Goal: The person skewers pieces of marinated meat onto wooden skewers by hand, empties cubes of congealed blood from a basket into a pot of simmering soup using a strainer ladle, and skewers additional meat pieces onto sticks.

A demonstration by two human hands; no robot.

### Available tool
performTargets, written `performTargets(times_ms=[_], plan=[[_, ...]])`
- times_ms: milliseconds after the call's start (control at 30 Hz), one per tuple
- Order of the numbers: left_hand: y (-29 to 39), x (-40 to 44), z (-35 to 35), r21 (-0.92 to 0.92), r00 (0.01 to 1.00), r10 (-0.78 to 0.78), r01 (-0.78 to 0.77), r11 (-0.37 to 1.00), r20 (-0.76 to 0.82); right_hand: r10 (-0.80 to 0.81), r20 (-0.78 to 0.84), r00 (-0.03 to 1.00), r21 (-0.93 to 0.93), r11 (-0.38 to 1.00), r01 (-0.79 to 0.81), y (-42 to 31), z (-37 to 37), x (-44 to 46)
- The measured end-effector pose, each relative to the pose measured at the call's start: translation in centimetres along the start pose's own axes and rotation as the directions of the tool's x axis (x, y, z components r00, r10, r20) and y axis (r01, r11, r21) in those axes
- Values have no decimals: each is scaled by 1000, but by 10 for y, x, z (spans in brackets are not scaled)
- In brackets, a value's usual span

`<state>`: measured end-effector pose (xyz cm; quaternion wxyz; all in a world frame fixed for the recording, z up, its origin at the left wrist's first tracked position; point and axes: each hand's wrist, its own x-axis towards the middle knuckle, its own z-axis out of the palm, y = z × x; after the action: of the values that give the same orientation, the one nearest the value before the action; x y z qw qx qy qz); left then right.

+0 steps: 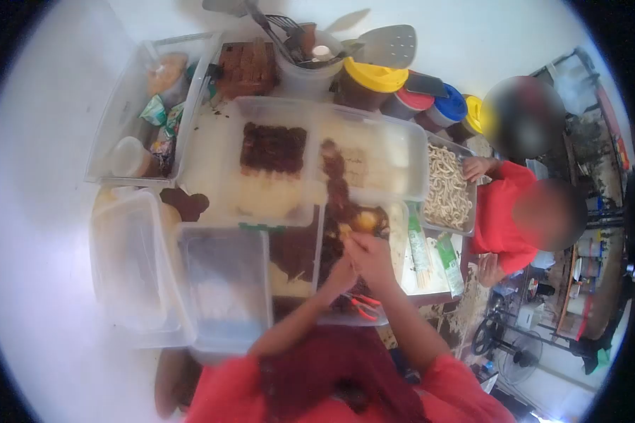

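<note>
My left hand (341, 275) and my right hand (372, 258) are closed and meet over a clear tub of dark, saucy pieces (329, 243). A small yellowish piece (345, 230) pokes out at my right fingertips; its kind is unclear. Whatever my left fingers grip is hidden. Just beyond my hands, a round yellow item (365, 221) sits among the dark pieces. Orange-handled scissors (363, 307) lie at the tub's near end. Behind, a clear container (268, 194) has a block of dark pieces (274, 146) at its far end.
At right, a person in red (504, 211) has a hand on a tray of pale curled pieces (447, 187). Green-and-white packets (448, 264) lie nearby. Empty plastic tubs (224, 282) stand at left; lidded jars (375, 81) and a utensil bucket (307, 74) line the wall.
</note>
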<state>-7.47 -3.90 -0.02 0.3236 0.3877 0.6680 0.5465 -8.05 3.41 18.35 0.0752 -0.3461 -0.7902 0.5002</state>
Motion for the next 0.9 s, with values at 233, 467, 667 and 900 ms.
performTargets(times_ms=[233,467,667,900], plan=[[28,-19,-13,35,901,-364,367,930,236,-205,66,977,-519,829,209,-18,120,135],[19,-19,-16,53,925,-303,299,953,228,-75,-6,997,-425,903,65,5,193,193],[22,-33,-19,52,925,-301,297,954,233,121,78,990,-553,831,-58,27,265,230],[25,-41,-14,81,928,-288,277,958,238,-44,84,995,-606,791,86,33,267,221]])
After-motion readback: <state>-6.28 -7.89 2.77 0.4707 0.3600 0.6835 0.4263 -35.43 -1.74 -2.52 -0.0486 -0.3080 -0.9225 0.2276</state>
